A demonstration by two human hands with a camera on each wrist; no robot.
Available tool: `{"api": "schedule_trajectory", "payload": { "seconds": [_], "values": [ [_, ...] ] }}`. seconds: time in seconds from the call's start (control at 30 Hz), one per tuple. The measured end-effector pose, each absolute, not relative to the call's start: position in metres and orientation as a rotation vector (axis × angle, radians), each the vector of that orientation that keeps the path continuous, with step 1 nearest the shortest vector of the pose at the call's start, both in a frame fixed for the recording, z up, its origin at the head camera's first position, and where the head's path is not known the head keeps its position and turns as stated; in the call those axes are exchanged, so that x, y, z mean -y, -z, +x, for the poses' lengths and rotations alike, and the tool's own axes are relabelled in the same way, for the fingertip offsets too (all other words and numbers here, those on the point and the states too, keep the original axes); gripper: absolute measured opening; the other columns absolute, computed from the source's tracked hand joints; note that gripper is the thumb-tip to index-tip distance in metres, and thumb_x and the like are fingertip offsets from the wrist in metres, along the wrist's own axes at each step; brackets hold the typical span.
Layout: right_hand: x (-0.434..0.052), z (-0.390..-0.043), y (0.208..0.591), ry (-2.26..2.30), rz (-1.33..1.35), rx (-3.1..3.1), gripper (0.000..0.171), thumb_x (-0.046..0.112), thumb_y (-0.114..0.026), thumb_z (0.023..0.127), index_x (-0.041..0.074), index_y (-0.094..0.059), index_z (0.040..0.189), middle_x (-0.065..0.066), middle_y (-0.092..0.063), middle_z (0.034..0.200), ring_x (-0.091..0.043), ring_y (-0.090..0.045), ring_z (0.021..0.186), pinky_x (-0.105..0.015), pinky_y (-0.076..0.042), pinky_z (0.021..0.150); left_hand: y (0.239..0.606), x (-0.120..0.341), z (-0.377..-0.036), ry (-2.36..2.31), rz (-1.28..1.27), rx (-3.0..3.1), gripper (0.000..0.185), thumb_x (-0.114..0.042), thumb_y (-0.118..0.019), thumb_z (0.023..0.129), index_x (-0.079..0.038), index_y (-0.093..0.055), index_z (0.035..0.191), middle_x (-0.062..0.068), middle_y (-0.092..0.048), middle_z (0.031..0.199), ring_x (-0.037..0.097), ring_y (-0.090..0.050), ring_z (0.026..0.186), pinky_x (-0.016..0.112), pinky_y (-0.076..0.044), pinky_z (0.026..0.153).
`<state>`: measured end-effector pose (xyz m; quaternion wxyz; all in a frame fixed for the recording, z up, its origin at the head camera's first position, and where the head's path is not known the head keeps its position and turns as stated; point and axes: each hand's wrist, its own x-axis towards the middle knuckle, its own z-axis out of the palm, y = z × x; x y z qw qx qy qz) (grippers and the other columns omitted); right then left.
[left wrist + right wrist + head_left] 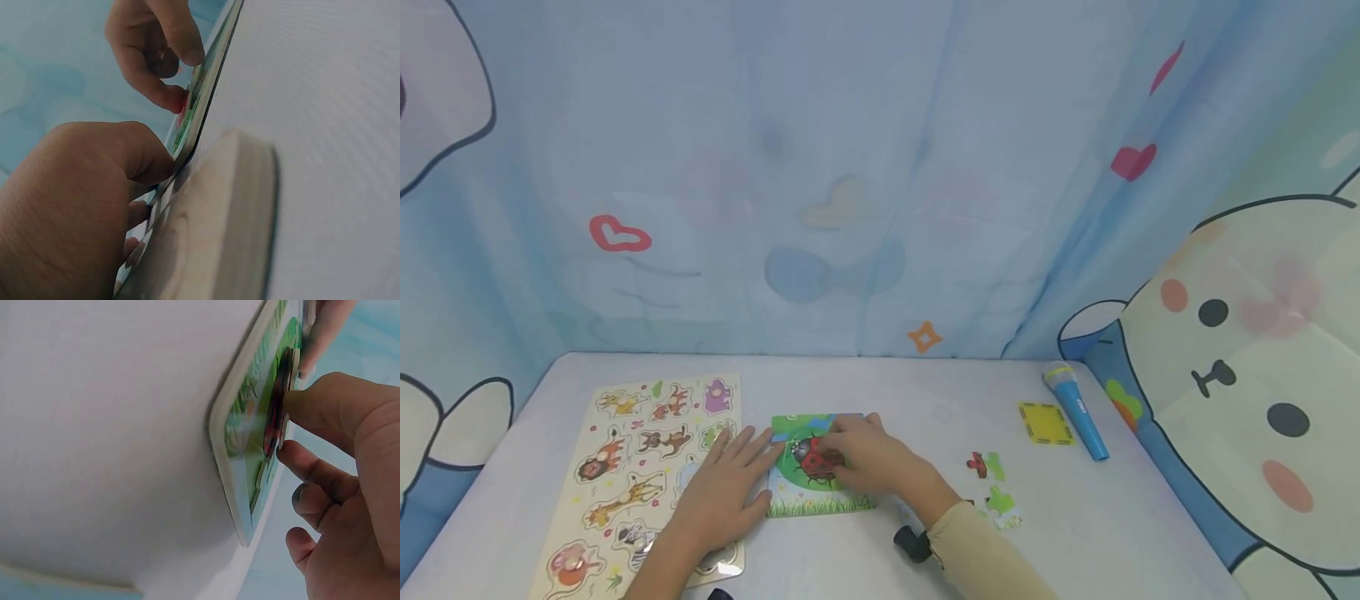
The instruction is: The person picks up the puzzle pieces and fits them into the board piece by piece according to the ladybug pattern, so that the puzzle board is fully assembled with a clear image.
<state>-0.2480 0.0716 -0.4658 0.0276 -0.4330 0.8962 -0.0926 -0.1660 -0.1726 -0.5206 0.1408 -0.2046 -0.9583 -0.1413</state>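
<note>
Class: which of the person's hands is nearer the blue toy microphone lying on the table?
Right. The right hand rests on the ladybird puzzle, on the side towards the blue toy microphone; the left hand lies at the puzzle's far edge, over the animal board.

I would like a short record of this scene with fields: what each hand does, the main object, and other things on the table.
left hand: lies flat, fingers straight, at the left edge of the ladybug puzzle, partly over the animal peg board
right hand: fingertips pinch a red puzzle piece on the ladybug picture
ladybug puzzle: green board, flat on the table, between both hands
animal peg board: left of the puzzle
loose pieces: right of the puzzle, red and green
yellow square: far right
blue toy microphone: beside the yellow square
table: white
</note>
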Motion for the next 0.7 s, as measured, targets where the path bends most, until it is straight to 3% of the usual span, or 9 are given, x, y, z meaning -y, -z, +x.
{"api": "schedule_trajectory", "payload": {
  "seconds": [0.17,0.4,0.57,0.7],
  "values": [
    [-0.07,-0.248,0.466,0.263,-1.328,-2.772,0.03,0.017,-0.072,0.082,0.026,-0.072,0.11,0.015,-0.052,0.091,-0.003,-0.046,0.081,-0.027,-0.031,0.073,0.52,0.173,-0.166,0.413,-0.592,2.771,0.06,-0.034,-0.059,0.087,-0.016,-0.051,0.144,0.007,-0.041,0.152,0.035,-0.032,0.141,0.055,-0.012,0.118],
    [-0.071,-0.248,0.466,0.186,-1.321,-2.757,0.028,0.026,-0.071,0.088,0.029,-0.071,0.116,0.013,-0.055,0.102,-0.007,-0.05,0.093,-0.029,-0.033,0.077,0.52,0.173,-0.167,0.405,-0.588,2.774,0.06,-0.034,-0.059,0.087,-0.016,-0.051,0.144,0.006,-0.04,0.152,0.034,-0.032,0.141,0.055,-0.012,0.118],
    [-0.076,-0.247,0.466,0.13,-1.346,-2.741,0.034,0.028,-0.068,0.09,0.03,-0.067,0.124,0.011,-0.056,0.111,-0.01,-0.048,0.098,-0.03,-0.034,0.077,0.52,0.173,-0.167,0.405,-0.593,2.766,0.059,-0.034,-0.059,0.087,-0.015,-0.051,0.143,0.007,-0.041,0.152,0.035,-0.032,0.14,0.055,-0.012,0.118],
    [-0.084,-0.246,0.467,0.191,-1.325,-2.722,0.042,0.024,-0.066,0.089,0.03,-0.063,0.131,0.011,-0.057,0.124,-0.014,-0.049,0.112,-0.033,-0.034,0.081,0.52,0.173,-0.167,0.409,-0.598,2.755,0.059,-0.033,-0.059,0.087,-0.014,-0.052,0.142,0.008,-0.042,0.151,0.036,-0.033,0.14,0.056,-0.014,0.117]
  ]
}}
